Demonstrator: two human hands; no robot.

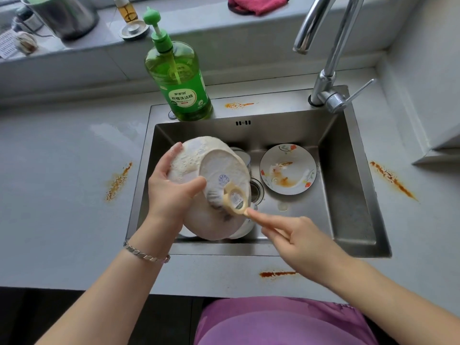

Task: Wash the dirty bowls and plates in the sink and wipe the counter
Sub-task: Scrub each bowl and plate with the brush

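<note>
— Bowl point(219, 165) first: where is it, and how does it look?

— Held up over the sink point(346, 200), on the basin's nine o'clock side, turned bottom-up and tilted so its foot ring faces the camera. It is white, coated in foam across the outside, with a small blue stamp on the base.

— Which hand has it?

— The left hand point(169, 188). Its fingers curl over the rim at ten o'clock and the thumb presses across the underside.

— And the right hand point(298, 235)?

— It comes in from five o'clock, index finger stretched out, the others curled. Its fingertip pinches the lower edge of a beige ring-handled scrubber point(235, 199), whose grey pad lies against the bowl's base.

— Anything else waiting in the basin?

— A plate point(288, 170) at two o'clock, leaning on the back wall. It is white with orange flowers around the edge and carries orange-brown sauce smears. More white dishes point(242, 156) sit under and behind the bowl, mostly hidden.

— The counter point(62, 195)?

— Grey, with orange-brown stains point(119, 181) at nine o'clock of the sink, and others at three, six and twelve.

— Soap?

— A green detergent bottle point(184, 90) stands on the sink's rim at eleven o'clock. The faucet point(328, 78) rises at one o'clock.
</note>
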